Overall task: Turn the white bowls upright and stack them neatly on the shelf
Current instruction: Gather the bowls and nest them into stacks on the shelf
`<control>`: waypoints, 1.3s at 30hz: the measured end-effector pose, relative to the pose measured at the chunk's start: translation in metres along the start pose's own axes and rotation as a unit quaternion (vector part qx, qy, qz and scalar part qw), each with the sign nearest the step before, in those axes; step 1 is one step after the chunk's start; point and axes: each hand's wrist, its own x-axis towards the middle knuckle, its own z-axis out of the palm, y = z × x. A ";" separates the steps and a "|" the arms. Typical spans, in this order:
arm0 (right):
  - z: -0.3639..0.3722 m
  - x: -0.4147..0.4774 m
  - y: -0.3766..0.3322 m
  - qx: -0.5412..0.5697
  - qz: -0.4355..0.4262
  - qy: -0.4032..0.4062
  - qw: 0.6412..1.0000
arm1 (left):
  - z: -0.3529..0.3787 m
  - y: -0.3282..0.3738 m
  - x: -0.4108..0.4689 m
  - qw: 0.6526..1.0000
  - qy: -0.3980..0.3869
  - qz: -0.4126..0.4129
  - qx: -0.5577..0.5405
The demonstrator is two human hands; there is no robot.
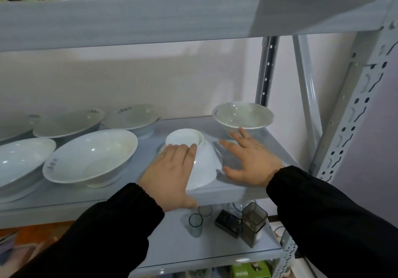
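We note one white bowl (200,159) lying upside down on the grey shelf (243,189), near the front edge, foot ring up. The left hand (170,176) lies flat over its left flank, fingers (183,150) spread onto the base — pressing, not yet wrapped around it. The right hand (249,159) rests open on the shelf just right of the bowl, thumb near the rim; contact unclear. A second bowl (243,116) stands upright behind, at the back right corner. Shallow plates (90,157) sit to the left — apart from both bowls.
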 end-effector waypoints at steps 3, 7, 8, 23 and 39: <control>-0.001 0.000 -0.005 0.021 0.008 0.013 1.000 | -0.002 0.000 -0.006 0.999 -0.013 -0.006 0.031; -0.004 -0.004 -0.010 0.023 0.009 0.021 0.999 | -0.008 -0.001 -0.004 0.999 -0.040 -0.008 0.020; -0.005 -0.005 -0.011 0.023 0.007 0.024 0.999 | -0.009 -0.002 -0.003 0.999 -0.049 -0.014 0.009; -0.011 -0.013 -0.008 0.030 0.005 0.054 0.998 | -0.021 -0.009 -0.014 0.998 -0.064 -0.011 -0.009; -0.037 -0.009 -0.023 0.128 -0.010 0.153 0.980 | -0.048 -0.013 0.012 0.440 0.173 -0.337 -0.814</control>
